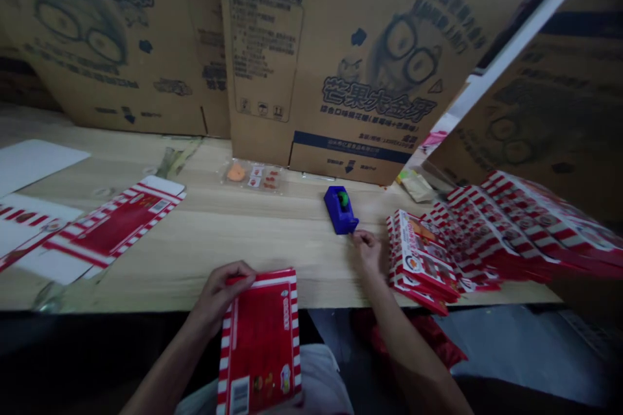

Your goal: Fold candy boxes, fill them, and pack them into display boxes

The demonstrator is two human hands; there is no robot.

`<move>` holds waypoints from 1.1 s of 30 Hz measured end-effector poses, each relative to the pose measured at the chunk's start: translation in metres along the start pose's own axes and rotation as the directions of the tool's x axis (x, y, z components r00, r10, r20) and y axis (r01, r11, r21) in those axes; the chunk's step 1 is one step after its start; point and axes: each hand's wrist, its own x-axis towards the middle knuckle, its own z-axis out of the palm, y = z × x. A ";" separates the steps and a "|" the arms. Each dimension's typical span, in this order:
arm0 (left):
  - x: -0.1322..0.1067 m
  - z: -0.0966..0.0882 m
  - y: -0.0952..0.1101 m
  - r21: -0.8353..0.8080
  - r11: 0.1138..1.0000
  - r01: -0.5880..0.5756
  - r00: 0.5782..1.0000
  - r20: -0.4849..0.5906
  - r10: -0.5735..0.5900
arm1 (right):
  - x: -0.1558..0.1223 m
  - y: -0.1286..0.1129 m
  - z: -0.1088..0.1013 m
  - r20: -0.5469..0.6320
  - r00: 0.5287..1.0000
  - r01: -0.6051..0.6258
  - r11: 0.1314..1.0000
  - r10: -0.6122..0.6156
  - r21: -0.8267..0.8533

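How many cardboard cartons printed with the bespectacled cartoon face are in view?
3: one standing at the back left, one at the back centre, and one at the right. Others may be hidden behind them.

"芒果大金牙" on cardboard carton (341,78), "盒装" above, small print blurred

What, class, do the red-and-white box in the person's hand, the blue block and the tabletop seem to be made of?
The red-and-white box looks like thin printed paperboard, smooth-coated, with flat panels and folded edges. The blue block seems to be matte moulded plastic, though it is too small to be sure. The tabletop looks like pale wood or wood-effect laminate, showing long grain lines.
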 end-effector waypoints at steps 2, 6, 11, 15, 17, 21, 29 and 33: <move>-0.001 0.004 0.002 -0.030 1.000 0.000 1.000 0.013 0.000 | -0.006 -0.014 0.002 0.052 0.997 -0.056 0.997 0.053 0.048; 0.002 0.013 0.003 -0.084 0.996 0.024 0.998 0.058 -0.019 | -0.015 -0.078 0.031 0.742 0.671 -0.048 0.998 0.006 0.035; 0.006 0.023 0.004 -0.063 0.998 -0.013 0.994 0.104 0.020 | -0.026 -0.152 0.090 0.968 -0.244 0.321 0.937 -0.057 0.136; 0.004 0.024 0.004 -0.037 0.999 -0.036 0.995 0.088 0.039 | -0.031 -0.162 0.117 0.972 -0.231 0.655 0.746 0.047 0.120; 0.000 0.024 0.006 -0.017 0.999 -0.041 0.997 0.067 0.042 | -0.031 -0.153 0.122 0.972 -0.182 0.620 0.785 0.150 -0.005; -0.012 0.028 0.020 0.040 0.993 -0.110 0.985 0.137 0.103 | -0.038 -0.118 0.123 0.817 -0.454 0.074 0.929 0.355 -0.362; -0.019 0.030 0.025 0.075 0.984 -0.160 0.981 0.125 0.150 | -0.037 -0.115 0.113 0.876 -0.403 -0.176 0.917 0.265 -0.358; -0.025 0.020 0.041 0.195 0.956 -0.218 0.976 0.033 0.216 | -0.030 -0.154 0.105 0.921 -0.369 0.128 0.988 0.124 -0.082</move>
